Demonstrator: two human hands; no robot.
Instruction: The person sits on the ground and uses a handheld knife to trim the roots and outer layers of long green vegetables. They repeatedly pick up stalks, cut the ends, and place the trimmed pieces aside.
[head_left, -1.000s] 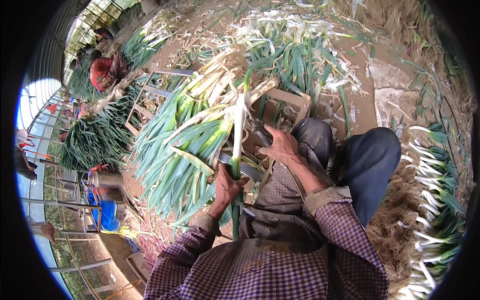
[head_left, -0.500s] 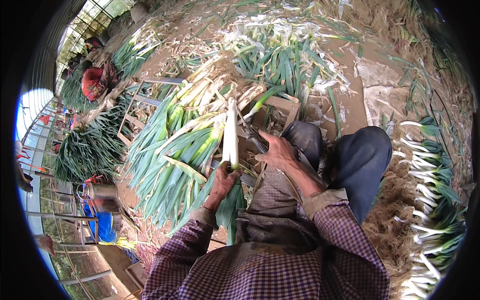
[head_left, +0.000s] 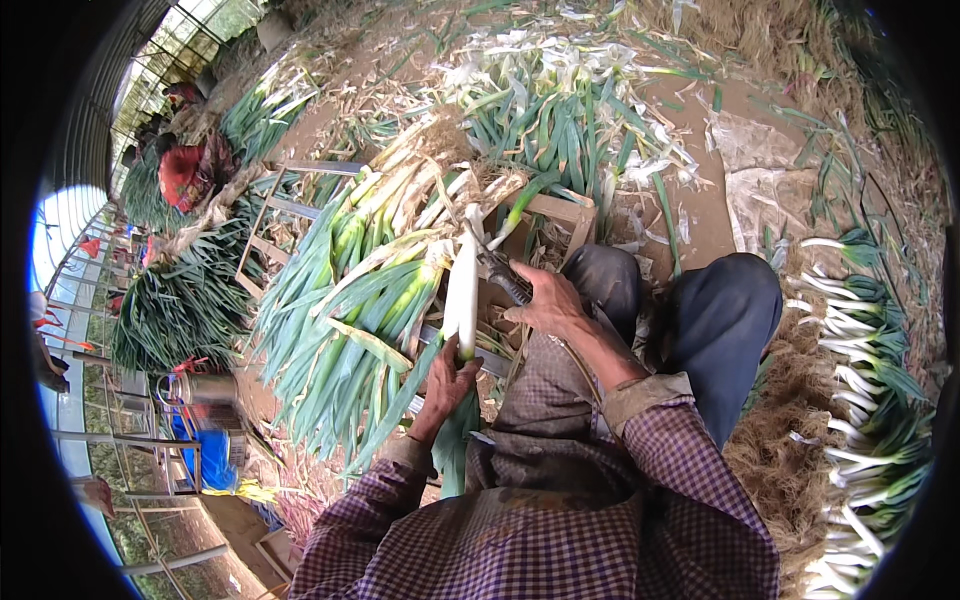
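My left hand (head_left: 447, 387) is closed round the lower shaft of a leek (head_left: 461, 300), its white part pointing away from me and its green leaves hanging below my grip. My right hand (head_left: 553, 301) grips a dark air blow gun (head_left: 507, 280), with a thin hose running back along my forearm. The gun's tip is at the leek's far end; whether they touch I cannot tell. Left of the held leek lies a big heap of unpeeled leeks (head_left: 345, 290), roots away from me, on a low wooden frame (head_left: 565, 207).
Peeled white leeks (head_left: 850, 375) lie in a row at the right, beside a mass of cut roots (head_left: 785, 450). Stripped leaves and skins (head_left: 560, 110) cover the ground ahead. More leek piles (head_left: 175, 310) and a person in red (head_left: 185, 175) are at the left.
The held leek and my left hand have shifted slightly. The blow gun has moved a little left and up, bringing its tip to the leek's far end.
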